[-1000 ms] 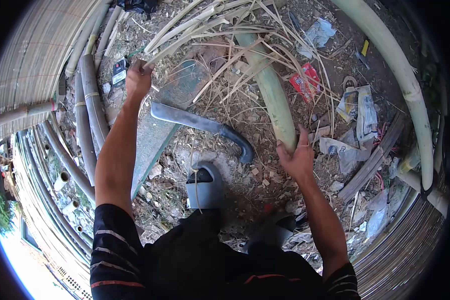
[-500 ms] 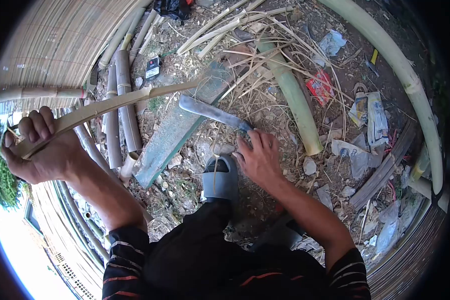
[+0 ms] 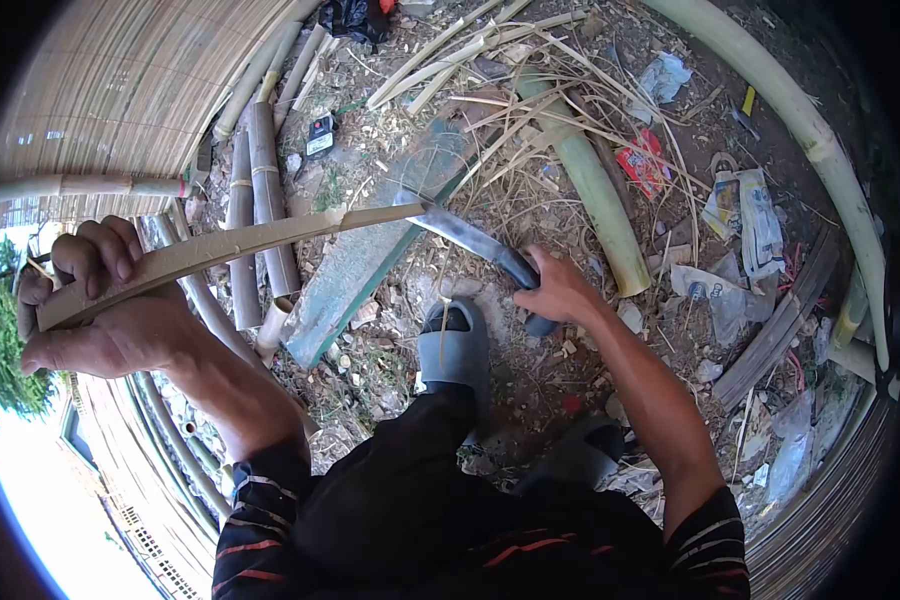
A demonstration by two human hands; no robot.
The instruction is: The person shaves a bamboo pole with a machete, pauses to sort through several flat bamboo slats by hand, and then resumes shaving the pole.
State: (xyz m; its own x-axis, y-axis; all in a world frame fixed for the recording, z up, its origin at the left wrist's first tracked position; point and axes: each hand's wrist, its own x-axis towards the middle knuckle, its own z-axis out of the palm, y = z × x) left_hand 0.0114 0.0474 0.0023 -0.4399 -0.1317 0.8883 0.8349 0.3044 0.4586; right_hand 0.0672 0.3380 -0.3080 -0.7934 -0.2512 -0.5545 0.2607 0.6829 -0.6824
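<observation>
My left hand [image 3: 115, 300], raised at the left, is closed round the near end of a long split bamboo strip [image 3: 260, 236]. The strip slants up to the right, and its far end overlaps the tip of a machete's blade. That machete [image 3: 460, 236] has a grey metal blade and a dark handle. My right hand [image 3: 560, 290] is wrapped around the handle, the butt showing below the fingers. Beneath the blade tip lies a long greenish board [image 3: 345, 290] on the ground.
A thick green bamboo piece [image 3: 595, 200] lies beyond my right hand, with thin bamboo shavings [image 3: 510, 130] heaped over its far end. Several bamboo poles [image 3: 275, 240] lie at the left. A long curved bamboo pole [image 3: 820, 150] arcs along the right. My sandalled foot [image 3: 448, 345] is below the machete.
The machete has moved right and its handle has swung downward, with my right hand now further round it. The strip's far end has come down to the blade tip.
</observation>
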